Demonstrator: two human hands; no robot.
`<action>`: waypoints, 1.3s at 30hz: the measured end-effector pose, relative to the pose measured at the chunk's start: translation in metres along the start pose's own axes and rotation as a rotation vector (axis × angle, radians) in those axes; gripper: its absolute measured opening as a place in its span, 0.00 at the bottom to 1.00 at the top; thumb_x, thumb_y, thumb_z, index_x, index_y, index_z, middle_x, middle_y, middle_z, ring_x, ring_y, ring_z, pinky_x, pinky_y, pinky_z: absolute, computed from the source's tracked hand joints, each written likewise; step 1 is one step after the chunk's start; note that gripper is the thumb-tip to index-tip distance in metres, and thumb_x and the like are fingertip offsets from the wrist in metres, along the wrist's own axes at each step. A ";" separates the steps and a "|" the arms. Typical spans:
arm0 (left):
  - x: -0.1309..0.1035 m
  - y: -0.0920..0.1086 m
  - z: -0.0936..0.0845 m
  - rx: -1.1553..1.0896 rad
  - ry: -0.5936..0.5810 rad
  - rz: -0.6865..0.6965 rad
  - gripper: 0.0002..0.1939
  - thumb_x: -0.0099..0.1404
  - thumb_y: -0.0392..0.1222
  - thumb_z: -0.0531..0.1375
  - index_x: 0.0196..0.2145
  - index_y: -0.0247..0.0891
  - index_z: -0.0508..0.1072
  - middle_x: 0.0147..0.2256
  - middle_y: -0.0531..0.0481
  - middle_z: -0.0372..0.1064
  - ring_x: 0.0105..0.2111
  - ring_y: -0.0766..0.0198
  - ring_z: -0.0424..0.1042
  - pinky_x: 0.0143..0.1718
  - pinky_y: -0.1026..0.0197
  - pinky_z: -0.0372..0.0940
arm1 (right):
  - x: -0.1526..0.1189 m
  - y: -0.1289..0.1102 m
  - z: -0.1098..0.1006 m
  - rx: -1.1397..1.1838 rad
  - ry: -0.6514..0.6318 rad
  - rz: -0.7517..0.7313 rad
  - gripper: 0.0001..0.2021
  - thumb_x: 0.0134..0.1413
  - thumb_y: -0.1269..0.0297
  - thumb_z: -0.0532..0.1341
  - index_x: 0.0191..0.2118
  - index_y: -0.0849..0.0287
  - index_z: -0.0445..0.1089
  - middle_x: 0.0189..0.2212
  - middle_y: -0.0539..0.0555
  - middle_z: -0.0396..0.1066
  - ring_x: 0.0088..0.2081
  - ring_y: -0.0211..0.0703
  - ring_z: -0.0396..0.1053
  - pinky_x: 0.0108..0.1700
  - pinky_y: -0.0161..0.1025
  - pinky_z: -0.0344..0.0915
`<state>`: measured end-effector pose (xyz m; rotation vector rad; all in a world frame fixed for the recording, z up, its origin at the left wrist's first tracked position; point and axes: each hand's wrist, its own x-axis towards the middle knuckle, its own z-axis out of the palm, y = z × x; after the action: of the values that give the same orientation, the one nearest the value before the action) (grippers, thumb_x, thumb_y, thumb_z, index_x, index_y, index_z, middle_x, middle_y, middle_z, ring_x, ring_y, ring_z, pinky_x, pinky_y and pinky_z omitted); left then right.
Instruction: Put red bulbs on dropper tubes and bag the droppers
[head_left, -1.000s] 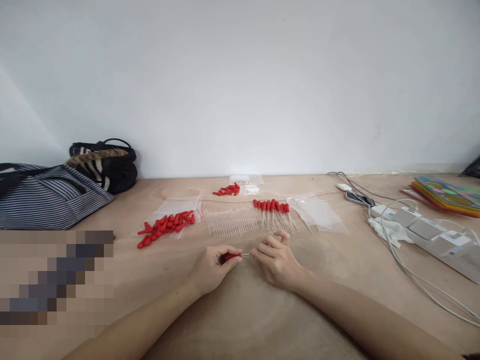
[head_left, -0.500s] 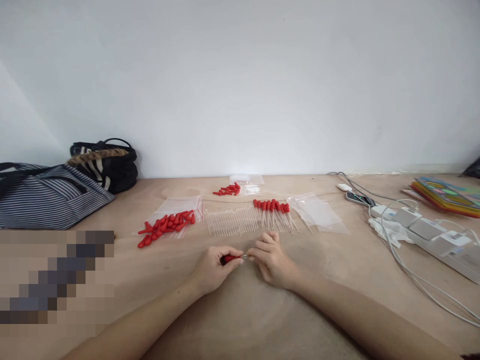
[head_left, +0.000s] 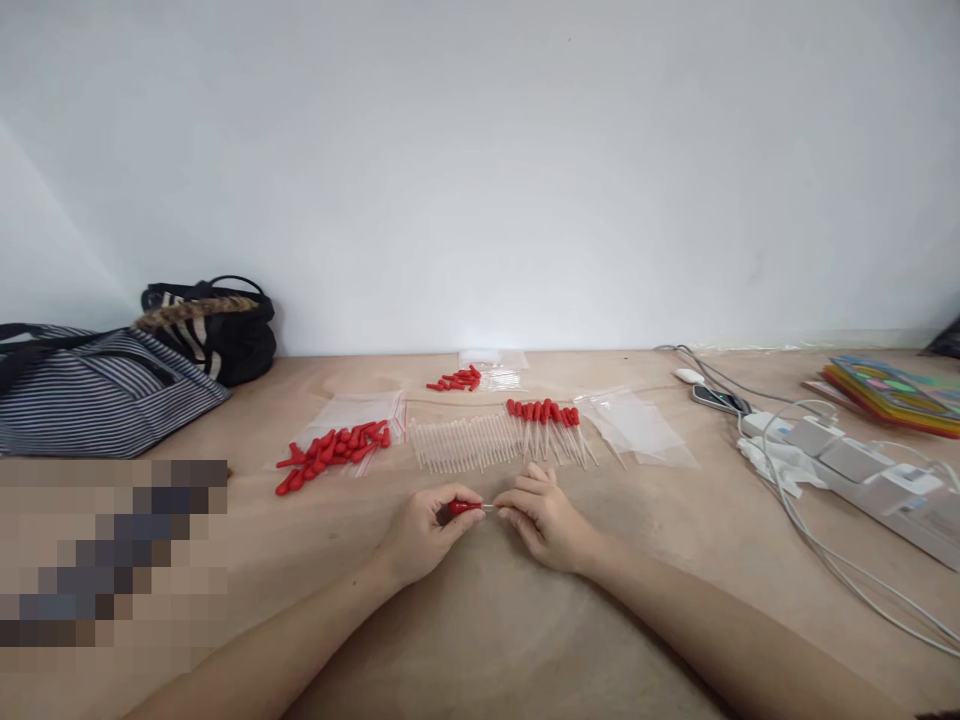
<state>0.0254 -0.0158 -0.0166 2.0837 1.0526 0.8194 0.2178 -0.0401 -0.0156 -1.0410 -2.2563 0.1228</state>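
Near the front middle of the table, my left hand [head_left: 427, 532] pinches a red rubber bulb [head_left: 463, 508]. My right hand [head_left: 546, 520] is closed on a thin clear tube [head_left: 489, 506], whose left end meets the bulb's mouth. Behind my hands lies a row of clear tubes [head_left: 461, 443]. To its right are several tubes with red bulbs fitted [head_left: 546, 412]. A pile of loose red bulbs [head_left: 330, 452] rests partly on a plastic bag [head_left: 352, 410] at the left.
Small red bulbs [head_left: 456, 380] and short tubes [head_left: 501, 378] lie farther back. Flat plastic bags [head_left: 641, 430] are right of the row. A power strip [head_left: 885, 490] with cables and coloured sheets [head_left: 892, 395] occupy the right; striped [head_left: 112, 390] and black [head_left: 240, 340] bags the left.
The red bulb and tube between my hands sit slightly higher and more level, and more of the bulb shows. My right fingers have shifted a little on the tube.
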 end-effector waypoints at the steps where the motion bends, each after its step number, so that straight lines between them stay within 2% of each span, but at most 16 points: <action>1: 0.000 0.001 -0.002 0.014 -0.020 0.011 0.09 0.58 0.44 0.55 0.33 0.38 0.72 0.29 0.51 0.72 0.29 0.63 0.69 0.33 0.63 0.65 | 0.000 0.001 -0.001 -0.021 -0.007 -0.014 0.09 0.55 0.69 0.52 0.34 0.58 0.69 0.25 0.51 0.68 0.33 0.39 0.58 0.37 0.40 0.47; 3: 0.000 0.002 -0.008 0.069 -0.030 0.045 0.12 0.57 0.44 0.57 0.39 0.39 0.71 0.35 0.50 0.71 0.35 0.61 0.69 0.38 0.60 0.64 | 0.002 0.005 -0.006 -0.084 -0.012 -0.014 0.08 0.54 0.68 0.53 0.31 0.57 0.69 0.23 0.49 0.68 0.32 0.39 0.59 0.38 0.41 0.46; 5: 0.002 0.002 -0.017 0.168 0.014 0.060 0.19 0.56 0.46 0.58 0.45 0.41 0.67 0.42 0.48 0.69 0.41 0.58 0.67 0.43 0.57 0.62 | 0.004 0.016 -0.013 -0.160 0.029 0.094 0.09 0.53 0.68 0.53 0.28 0.57 0.69 0.22 0.49 0.69 0.31 0.38 0.60 0.38 0.41 0.44; 7: 0.004 -0.002 -0.028 0.293 0.098 0.045 0.20 0.56 0.47 0.57 0.47 0.41 0.65 0.43 0.47 0.67 0.43 0.56 0.65 0.44 0.55 0.61 | 0.007 0.032 -0.022 -0.231 0.125 0.326 0.11 0.53 0.66 0.52 0.26 0.57 0.70 0.22 0.51 0.70 0.31 0.39 0.61 0.38 0.41 0.44; 10: 0.007 -0.011 -0.042 0.445 0.190 0.028 0.15 0.57 0.47 0.56 0.41 0.40 0.68 0.38 0.47 0.67 0.40 0.55 0.65 0.42 0.55 0.61 | 0.010 0.061 -0.034 -0.309 0.235 0.717 0.12 0.53 0.63 0.51 0.29 0.57 0.71 0.24 0.53 0.70 0.34 0.43 0.63 0.40 0.43 0.44; 13: 0.009 -0.017 -0.047 0.508 0.183 0.022 0.11 0.57 0.45 0.55 0.37 0.39 0.70 0.36 0.48 0.66 0.38 0.56 0.66 0.40 0.56 0.61 | 0.013 0.085 -0.038 -0.357 0.233 0.900 0.12 0.52 0.63 0.50 0.33 0.58 0.71 0.26 0.55 0.71 0.36 0.46 0.63 0.42 0.44 0.44; 16: 0.009 -0.019 -0.045 0.523 0.147 0.008 0.11 0.57 0.45 0.55 0.36 0.39 0.70 0.35 0.48 0.66 0.37 0.57 0.66 0.40 0.56 0.61 | 0.013 0.094 -0.035 -0.382 0.183 0.952 0.13 0.52 0.64 0.50 0.35 0.59 0.71 0.28 0.57 0.71 0.38 0.48 0.63 0.42 0.45 0.44; 22: 0.009 -0.018 -0.041 0.502 0.142 0.013 0.10 0.57 0.45 0.54 0.33 0.39 0.71 0.33 0.49 0.66 0.34 0.59 0.67 0.36 0.58 0.62 | 0.015 0.089 -0.028 -0.427 0.114 0.926 0.13 0.52 0.64 0.50 0.36 0.58 0.71 0.29 0.57 0.71 0.40 0.49 0.64 0.42 0.45 0.45; 26: 0.009 -0.018 -0.043 0.521 0.132 0.008 0.09 0.57 0.44 0.54 0.32 0.39 0.71 0.33 0.49 0.67 0.34 0.59 0.67 0.36 0.59 0.62 | 0.014 0.091 -0.038 -0.407 0.128 0.963 0.13 0.51 0.63 0.49 0.33 0.58 0.71 0.30 0.56 0.71 0.38 0.47 0.64 0.41 0.45 0.45; 29: 0.009 -0.016 -0.053 0.667 0.168 -0.058 0.08 0.57 0.44 0.54 0.29 0.39 0.70 0.32 0.49 0.67 0.35 0.57 0.67 0.36 0.58 0.61 | 0.007 0.093 -0.054 -0.437 0.127 1.025 0.13 0.49 0.62 0.50 0.30 0.58 0.70 0.28 0.55 0.71 0.36 0.47 0.65 0.42 0.46 0.45; 33: 0.007 -0.016 -0.078 1.035 0.285 -0.212 0.09 0.56 0.45 0.54 0.28 0.38 0.68 0.32 0.45 0.67 0.36 0.50 0.66 0.36 0.53 0.57 | -0.007 0.095 -0.070 -0.504 0.010 1.054 0.12 0.45 0.60 0.52 0.26 0.58 0.70 0.26 0.57 0.70 0.36 0.50 0.64 0.42 0.48 0.45; 36: 0.006 -0.019 -0.092 1.166 0.276 -0.286 0.11 0.58 0.47 0.53 0.29 0.37 0.69 0.33 0.43 0.68 0.38 0.49 0.65 0.36 0.53 0.57 | -0.014 0.097 -0.070 -0.504 -0.061 1.053 0.12 0.46 0.59 0.52 0.27 0.58 0.71 0.27 0.57 0.70 0.36 0.51 0.64 0.43 0.50 0.45; 39: 0.005 -0.023 -0.094 1.199 0.238 -0.315 0.14 0.59 0.49 0.52 0.29 0.37 0.70 0.34 0.42 0.68 0.38 0.50 0.65 0.36 0.53 0.57 | -0.016 0.100 -0.066 -0.504 -0.095 1.055 0.14 0.47 0.57 0.52 0.30 0.59 0.71 0.29 0.58 0.70 0.37 0.52 0.65 0.44 0.51 0.45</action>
<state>-0.0539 0.0245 0.0224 2.6082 2.3278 0.2399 0.3294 0.0050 -0.0048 -2.4426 -1.5970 0.0360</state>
